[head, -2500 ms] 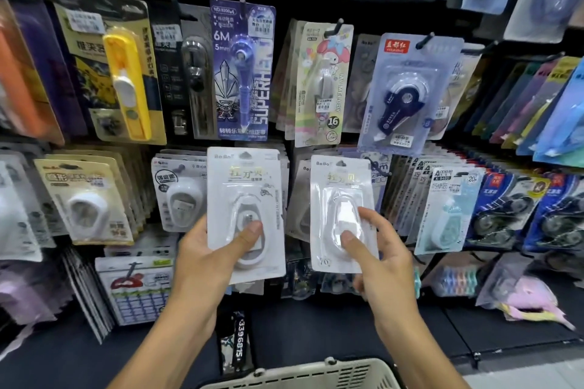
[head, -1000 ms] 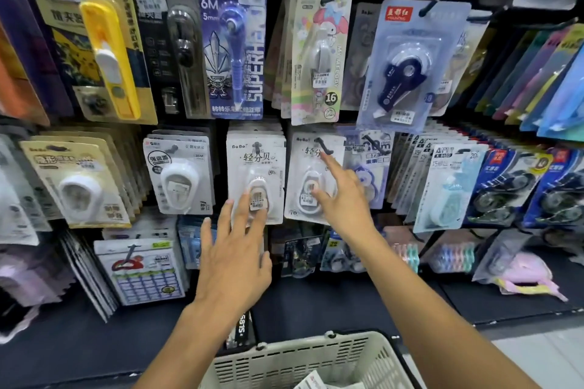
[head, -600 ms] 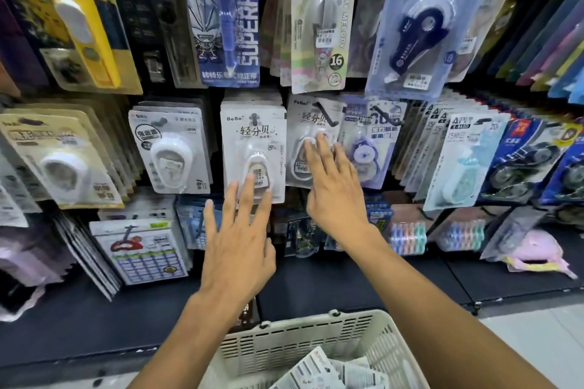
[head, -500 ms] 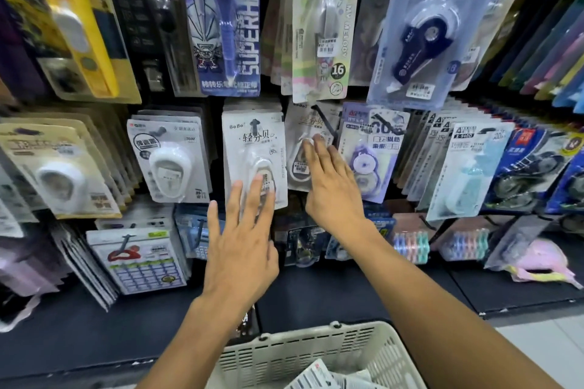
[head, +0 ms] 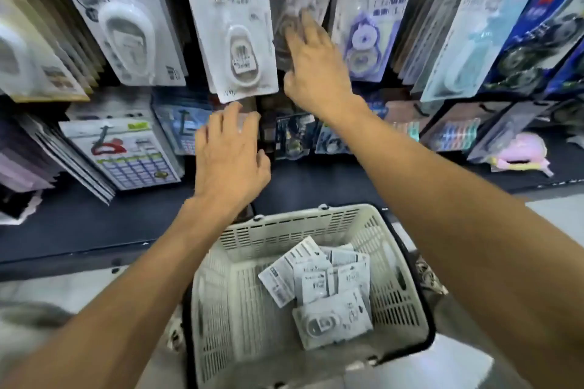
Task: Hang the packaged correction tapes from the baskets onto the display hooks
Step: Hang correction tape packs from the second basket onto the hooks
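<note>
Both hands were empty and open-fingered, the left hand (head: 232, 155) nearer than the right hand (head: 311, 68) to the white carded correction-tape packs (head: 322, 287) lying flat below in the cream plastic slotted basket (head: 221, 303).

White hanging pack (head: 230, 25): "轻分贝"; rest blurred.

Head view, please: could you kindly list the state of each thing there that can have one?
Left hand: open, empty, fingers spread below the hanging packs.
Right hand: open, straight fingers against a blurred hanging pack.
White carded correction tape pack: hanging on its hook, tilted.
Cream slotted plastic basket: upright, partly filled.
White tape packs in basket: lying loose, overlapping.
</note>
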`<action>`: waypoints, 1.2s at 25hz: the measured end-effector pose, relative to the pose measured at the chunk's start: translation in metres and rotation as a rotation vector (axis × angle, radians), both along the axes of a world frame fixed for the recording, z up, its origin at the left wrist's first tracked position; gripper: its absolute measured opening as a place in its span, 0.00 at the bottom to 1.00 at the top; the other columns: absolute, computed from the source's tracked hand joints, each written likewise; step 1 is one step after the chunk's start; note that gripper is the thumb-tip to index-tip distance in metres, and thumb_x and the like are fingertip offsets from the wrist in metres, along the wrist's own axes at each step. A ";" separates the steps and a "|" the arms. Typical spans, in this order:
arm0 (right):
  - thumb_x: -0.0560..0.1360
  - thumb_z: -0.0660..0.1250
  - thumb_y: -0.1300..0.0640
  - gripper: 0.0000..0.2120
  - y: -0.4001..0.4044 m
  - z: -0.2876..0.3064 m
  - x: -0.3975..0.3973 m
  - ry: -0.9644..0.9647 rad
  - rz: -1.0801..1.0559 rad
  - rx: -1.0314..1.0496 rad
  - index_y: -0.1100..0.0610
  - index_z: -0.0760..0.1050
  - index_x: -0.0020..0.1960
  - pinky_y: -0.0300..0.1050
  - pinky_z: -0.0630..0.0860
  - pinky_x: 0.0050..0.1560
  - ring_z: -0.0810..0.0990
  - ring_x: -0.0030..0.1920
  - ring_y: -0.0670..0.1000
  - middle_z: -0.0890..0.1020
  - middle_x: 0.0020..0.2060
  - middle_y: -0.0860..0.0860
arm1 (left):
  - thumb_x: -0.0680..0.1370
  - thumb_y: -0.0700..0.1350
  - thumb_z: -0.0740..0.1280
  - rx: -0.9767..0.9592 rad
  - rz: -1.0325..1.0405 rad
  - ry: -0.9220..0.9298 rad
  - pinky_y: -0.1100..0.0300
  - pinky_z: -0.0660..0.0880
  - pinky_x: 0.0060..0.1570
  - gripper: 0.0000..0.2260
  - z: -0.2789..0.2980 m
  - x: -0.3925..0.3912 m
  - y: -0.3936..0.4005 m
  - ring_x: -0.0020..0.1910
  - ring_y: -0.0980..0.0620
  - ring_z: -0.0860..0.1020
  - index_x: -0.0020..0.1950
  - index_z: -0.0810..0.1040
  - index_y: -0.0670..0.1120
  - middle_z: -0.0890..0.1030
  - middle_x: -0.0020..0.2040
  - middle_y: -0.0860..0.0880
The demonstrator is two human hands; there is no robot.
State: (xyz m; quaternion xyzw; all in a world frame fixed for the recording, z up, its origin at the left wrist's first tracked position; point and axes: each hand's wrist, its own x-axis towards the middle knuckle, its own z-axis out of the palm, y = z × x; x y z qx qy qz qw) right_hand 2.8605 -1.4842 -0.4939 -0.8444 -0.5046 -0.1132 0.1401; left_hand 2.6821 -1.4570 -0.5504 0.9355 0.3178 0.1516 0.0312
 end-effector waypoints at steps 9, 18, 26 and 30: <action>0.76 0.69 0.59 0.39 -0.205 -0.273 -0.048 0.560 -0.053 -0.898 0.55 0.54 0.81 0.54 0.64 0.75 0.61 0.78 0.60 0.62 0.79 0.58 | 0.78 0.51 0.71 -0.861 -0.195 0.981 0.57 0.74 0.60 0.24 -0.202 -0.043 -0.060 0.65 0.45 0.76 0.73 0.72 0.50 0.75 0.70 0.45; 0.74 0.76 0.53 0.16 -0.213 -0.323 0.013 0.690 -0.093 -0.800 0.50 0.83 0.61 0.41 0.77 0.51 0.84 0.49 0.52 0.84 0.50 0.48 | 0.65 0.37 0.81 -1.509 0.202 0.425 0.54 0.79 0.59 0.31 -0.321 -0.034 -0.126 0.59 0.50 0.81 0.66 0.75 0.49 0.82 0.62 0.52; 0.71 0.79 0.54 0.30 -0.236 -0.334 -0.050 1.760 -0.593 -0.030 0.53 0.72 0.70 0.52 0.82 0.55 0.85 0.57 0.52 0.82 0.63 0.52 | 0.63 0.38 0.84 -1.786 0.447 0.136 0.46 0.82 0.57 0.27 -0.349 -0.033 -0.130 0.50 0.47 0.86 0.59 0.80 0.46 0.86 0.56 0.46; 0.69 0.80 0.61 0.48 -0.253 -0.333 -0.051 1.879 -0.474 -0.137 0.43 0.54 0.77 0.57 0.72 0.71 0.78 0.67 0.54 0.78 0.69 0.53 | 0.52 0.48 0.85 -1.753 0.370 0.188 0.47 0.80 0.60 0.46 -0.344 -0.030 -0.136 0.58 0.49 0.82 0.67 0.71 0.52 0.83 0.60 0.53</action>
